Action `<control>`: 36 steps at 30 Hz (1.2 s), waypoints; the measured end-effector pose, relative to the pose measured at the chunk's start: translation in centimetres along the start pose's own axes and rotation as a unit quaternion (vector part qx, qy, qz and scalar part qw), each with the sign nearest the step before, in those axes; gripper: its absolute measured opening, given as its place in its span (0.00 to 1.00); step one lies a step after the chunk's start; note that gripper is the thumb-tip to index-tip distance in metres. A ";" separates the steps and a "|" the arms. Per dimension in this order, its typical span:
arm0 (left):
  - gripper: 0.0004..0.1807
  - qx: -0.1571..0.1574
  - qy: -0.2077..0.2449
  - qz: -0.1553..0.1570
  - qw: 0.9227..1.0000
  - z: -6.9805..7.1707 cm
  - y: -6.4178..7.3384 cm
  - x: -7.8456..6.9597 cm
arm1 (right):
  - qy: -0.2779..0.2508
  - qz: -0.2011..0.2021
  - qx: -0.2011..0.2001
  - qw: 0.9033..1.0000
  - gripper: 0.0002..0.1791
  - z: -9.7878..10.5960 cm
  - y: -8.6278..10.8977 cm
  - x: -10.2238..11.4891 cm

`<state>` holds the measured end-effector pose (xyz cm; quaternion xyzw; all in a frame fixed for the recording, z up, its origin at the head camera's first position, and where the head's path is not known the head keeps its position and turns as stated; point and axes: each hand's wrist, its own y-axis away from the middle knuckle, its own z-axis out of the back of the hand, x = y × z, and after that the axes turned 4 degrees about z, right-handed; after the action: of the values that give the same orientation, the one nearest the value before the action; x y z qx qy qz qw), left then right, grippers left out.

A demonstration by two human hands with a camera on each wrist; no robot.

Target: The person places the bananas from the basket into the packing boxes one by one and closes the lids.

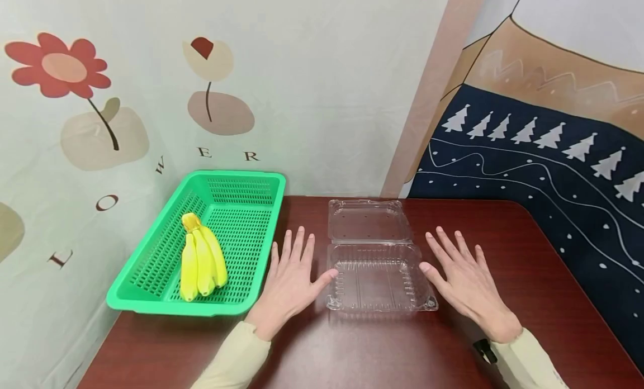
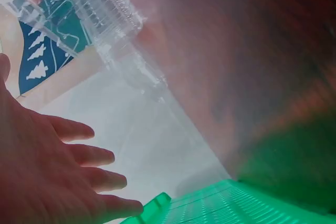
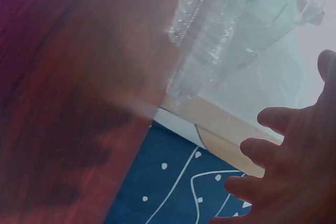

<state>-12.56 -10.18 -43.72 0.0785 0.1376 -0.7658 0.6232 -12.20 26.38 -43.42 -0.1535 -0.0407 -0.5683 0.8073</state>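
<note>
A clear plastic clamshell box (image 1: 372, 283) lies unfolded on the table, its lid (image 1: 369, 221) laid back toward the wall. My left hand (image 1: 292, 277) is between this box and a green basket (image 1: 236, 309), palm down with fingers straight and spread. On the box's other side my right hand (image 1: 465, 283) has its fingers spread too. Neither hand holds anything. Inside the basket rests a bunch of yellow bananas (image 1: 203, 260), stem toward the wall. The left wrist view shows the left hand (image 2: 58, 166) near the basket's rim; the right wrist view shows the right hand (image 3: 294, 156) beside the box.
The dark red-brown table (image 1: 382, 355) ends at a pale wall cloth (image 1: 322, 98) printed with flowers and letters. To the right hangs a dark blue cloth (image 1: 528, 193) with white trees. A small black object (image 1: 484, 351) sits at the right cuff.
</note>
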 end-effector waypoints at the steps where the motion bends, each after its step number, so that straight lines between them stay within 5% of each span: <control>1: 0.56 0.000 0.000 -0.001 1.000 0.0 0.0 0.0 | 0.000 0.002 -0.002 1.000 0.41 0.0 0.0 0.1; 27: 0.49 -0.062 0.009 -0.027 0.998 3.1 0.9 -0.8 | -0.004 0.048 -0.034 0.998 0.40 0.8 -0.4 4.3; 36: 0.48 -0.081 0.006 -0.019 0.996 4.6 1.3 0.2 | -0.007 0.077 -0.030 0.997 0.41 0.3 -0.9 6.7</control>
<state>-11.08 -12.05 -39.55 0.0296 0.2045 -0.7632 0.6122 -10.68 20.16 -41.31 -0.1842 -0.0179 -0.5042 0.8435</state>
